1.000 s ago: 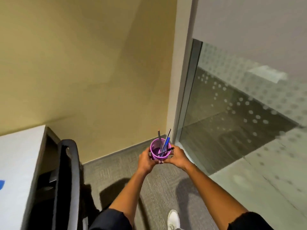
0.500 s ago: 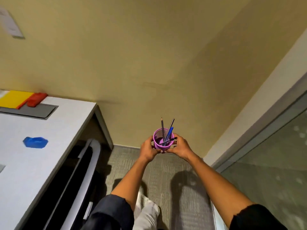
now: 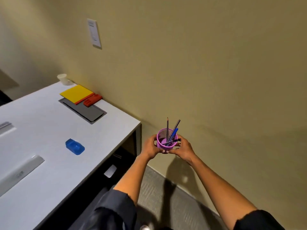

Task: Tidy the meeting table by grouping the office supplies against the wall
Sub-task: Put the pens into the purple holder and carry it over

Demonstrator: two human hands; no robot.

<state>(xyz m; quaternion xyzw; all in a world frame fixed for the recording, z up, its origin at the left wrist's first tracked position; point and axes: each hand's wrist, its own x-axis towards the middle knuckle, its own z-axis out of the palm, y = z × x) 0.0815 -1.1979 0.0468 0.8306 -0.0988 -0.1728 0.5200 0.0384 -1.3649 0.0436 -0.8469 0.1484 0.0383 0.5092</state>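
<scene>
Head view only. Pen cup [image 3: 166, 142], purple mesh and upright, sits clasped between both hands out in front of the body, off the worktop's [image 3: 49, 130] near corner and over the carpeted floor [image 3: 166, 196]. The left hand [image 3: 150, 147] curls round its left side and the right hand [image 3: 183, 149] round its right, fingertips meeting beneath the base, so neither hand is free. A pencil and a couple of pens [image 3: 172, 131] stand in the cup, leaning up and toward the wall [image 3: 199, 72].

The relation that matters: the worktop lies to the left of the hands, and the strip of it against the wall runs away up-left from that corner. A yellow pad [image 3: 76, 92] and a red stapler-like item [image 3: 92, 99] already lie there close to the wall, beside a grey floor-box lid [image 3: 83, 110], with a white paper cup [image 3: 63, 79] further along. A blue item [image 3: 74, 146] and a clear ruler [image 3: 20, 173] rest well apart from the wall, out on the open surface.

Judging from this, the cup has to travel leftward and slightly away from the body to land by the wall edge; the left hand is the nearer one to that spot. Keeping the cup's axis vertical during the swing looks important, since the loose pens could tip out.
</scene>
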